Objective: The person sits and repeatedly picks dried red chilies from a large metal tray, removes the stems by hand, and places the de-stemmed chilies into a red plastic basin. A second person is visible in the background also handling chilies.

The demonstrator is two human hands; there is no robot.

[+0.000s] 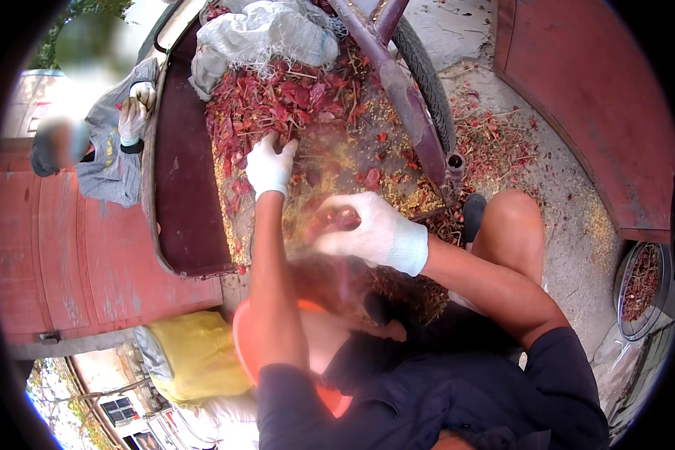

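My left hand [271,167], in a white knit glove, reaches to the near edge of a heap of dried red chili pods [281,101]. Its fingertips touch the heap, and whether they pinch a pod is hidden. My right hand [365,228], gloved the same way, is curled around dried red chili pieces [343,218] in front of me; the fingers are partly blurred. Yellow seeds [382,115] and broken red skins lie scattered on the cart bed [320,147] beneath both hands.
A white woven sack [267,34] lies on the heap's far side. A purple metal frame [396,79] with a tyre [427,84] stands at right. Another person's gloved hands [132,115] rest on the left side panel [185,169]. A wire basket [624,304] holds debris.
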